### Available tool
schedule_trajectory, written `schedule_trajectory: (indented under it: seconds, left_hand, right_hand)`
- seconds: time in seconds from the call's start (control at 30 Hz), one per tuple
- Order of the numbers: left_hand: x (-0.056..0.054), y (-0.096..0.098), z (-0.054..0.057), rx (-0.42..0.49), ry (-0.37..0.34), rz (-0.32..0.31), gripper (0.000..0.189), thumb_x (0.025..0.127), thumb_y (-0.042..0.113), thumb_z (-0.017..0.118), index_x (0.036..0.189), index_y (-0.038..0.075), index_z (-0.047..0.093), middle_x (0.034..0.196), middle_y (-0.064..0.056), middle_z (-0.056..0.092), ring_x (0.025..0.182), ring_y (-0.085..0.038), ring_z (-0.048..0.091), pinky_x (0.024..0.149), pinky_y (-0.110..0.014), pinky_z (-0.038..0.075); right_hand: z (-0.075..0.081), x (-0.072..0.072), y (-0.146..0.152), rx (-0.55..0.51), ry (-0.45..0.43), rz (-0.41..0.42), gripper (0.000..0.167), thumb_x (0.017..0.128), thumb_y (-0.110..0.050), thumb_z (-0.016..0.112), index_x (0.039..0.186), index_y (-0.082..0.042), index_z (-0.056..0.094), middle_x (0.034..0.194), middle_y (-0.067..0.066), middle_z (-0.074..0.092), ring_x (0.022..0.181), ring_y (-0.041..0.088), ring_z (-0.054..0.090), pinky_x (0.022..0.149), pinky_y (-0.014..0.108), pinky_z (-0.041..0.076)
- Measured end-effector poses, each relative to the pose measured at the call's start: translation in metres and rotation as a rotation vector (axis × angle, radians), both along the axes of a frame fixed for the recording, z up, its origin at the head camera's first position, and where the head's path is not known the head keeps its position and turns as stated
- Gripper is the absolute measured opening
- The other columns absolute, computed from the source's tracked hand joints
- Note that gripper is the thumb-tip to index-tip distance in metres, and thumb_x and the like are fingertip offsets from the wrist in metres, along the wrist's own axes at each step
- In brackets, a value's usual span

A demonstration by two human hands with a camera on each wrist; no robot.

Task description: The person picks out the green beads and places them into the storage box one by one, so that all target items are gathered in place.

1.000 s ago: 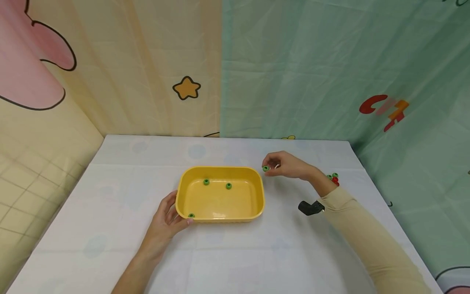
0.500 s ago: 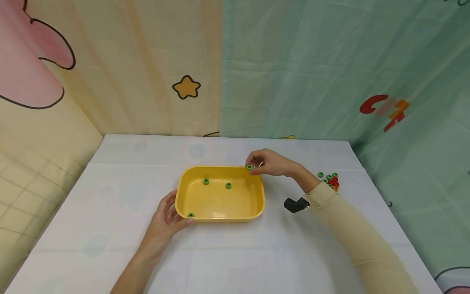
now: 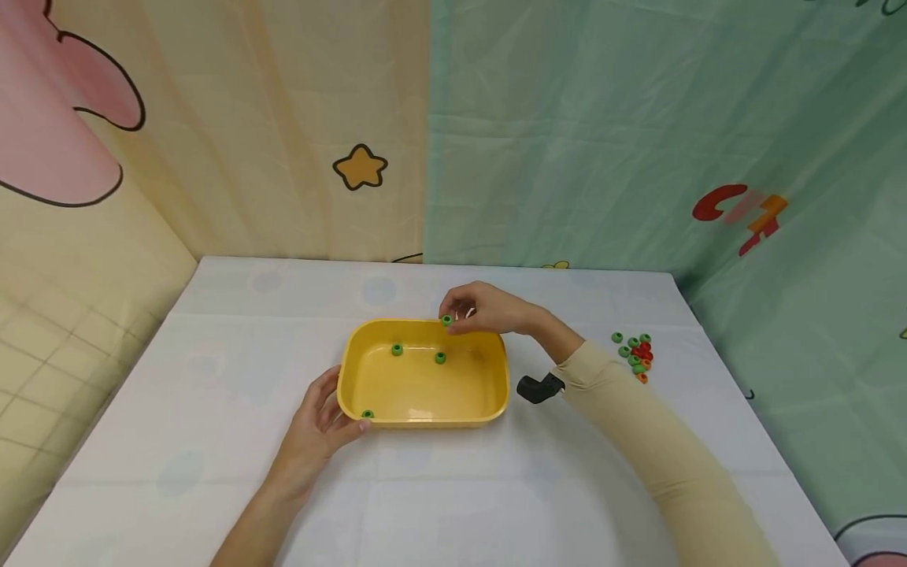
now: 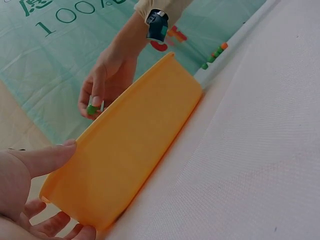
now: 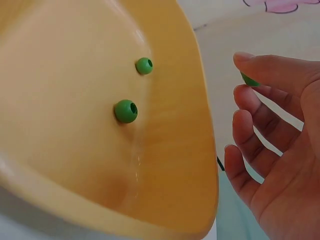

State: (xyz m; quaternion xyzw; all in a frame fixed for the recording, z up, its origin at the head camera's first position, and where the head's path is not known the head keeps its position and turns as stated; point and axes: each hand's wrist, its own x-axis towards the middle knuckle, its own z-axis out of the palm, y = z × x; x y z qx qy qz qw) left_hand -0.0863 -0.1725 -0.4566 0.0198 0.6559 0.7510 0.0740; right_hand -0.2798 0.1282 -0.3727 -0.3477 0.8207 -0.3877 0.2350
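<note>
A yellow rectangular tub [image 3: 425, 405] stands on the white table, with three green beads lying in it; one is a green bead [image 3: 440, 357] near its middle. My left hand [image 3: 322, 425] grips the tub's near left corner, thumb on the rim and fingers around the outer wall, as the left wrist view shows too. My right hand [image 3: 492, 307] pinches another green bead [image 3: 446, 320] between thumb and forefinger, over the tub's far rim. In the right wrist view, the thumb [image 5: 275, 70] covers most of that pinched bead.
Several loose green, red and orange beads [image 3: 635, 354] lie in a cluster on the right of the white table [image 3: 234, 378]. A black wrist camera [image 3: 540, 388] sticks out below the right sleeve [image 3: 638, 441]. Printed curtains [image 3: 567, 142] hang behind the table.
My right hand has moved left with the pinched green bead, from beside the tub to over its far rim. More of the bead cluster shows. My left hand stays at the corner.
</note>
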Motion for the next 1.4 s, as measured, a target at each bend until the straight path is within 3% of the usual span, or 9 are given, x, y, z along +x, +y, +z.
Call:
schedule_trajectory:
  seconds: [0.5,0.7,0.93,1.4]
  left_hand:
    - [-0.001,0.0,0.0,-0.009,-0.006,0.006,0.092,0.089,-0.001,0.078,0.161,0.012,0.024,0.163,-0.008,0.027,0.146,-0.033,0.034,0.105,-0.026,0.048]
    - [-0.001,-0.001,-0.001,-0.006,-0.008,0.001,0.091,0.09,-0.001,0.078,0.162,0.013,0.023,0.163,-0.008,0.026,0.147,-0.033,0.032,0.106,-0.025,0.048]
    - [-0.001,-0.001,-0.001,-0.014,-0.006,-0.001,0.091,0.09,0.001,0.078,0.162,0.013,0.023,0.164,-0.008,0.026,0.148,-0.032,0.032,0.106,-0.024,0.047]
    - [-0.001,0.0,0.0,-0.012,-0.013,0.004,0.091,0.09,0.0,0.078,0.161,0.013,0.024,0.164,-0.007,0.027,0.147,-0.032,0.033,0.106,-0.024,0.047]
  right_hand:
    - [-0.005,-0.007,-0.041,-0.02,0.029,0.1,0.023,0.097,-0.01,0.074,0.116,0.003,0.069,0.101,0.002,0.068,0.094,0.022,0.059,0.089,0.03,0.054]
    - [-0.002,-0.008,-0.046,-0.022,0.04,0.084,0.028,0.097,-0.009,0.075,0.12,0.004,0.067,0.1,0.005,0.066,0.094,0.023,0.059,0.088,0.034,0.055]
    - [-0.003,-0.009,-0.042,-0.003,0.033,0.06,0.027,0.096,-0.011,0.075,0.118,0.003,0.068,0.103,0.004,0.066,0.096,0.022,0.059,0.088,0.029,0.054]
    - [-0.003,-0.01,-0.028,-0.011,0.009,0.016,0.026,0.096,-0.012,0.076,0.117,0.001,0.069,0.103,0.006,0.067,0.096,0.024,0.06,0.086,0.031,0.055]
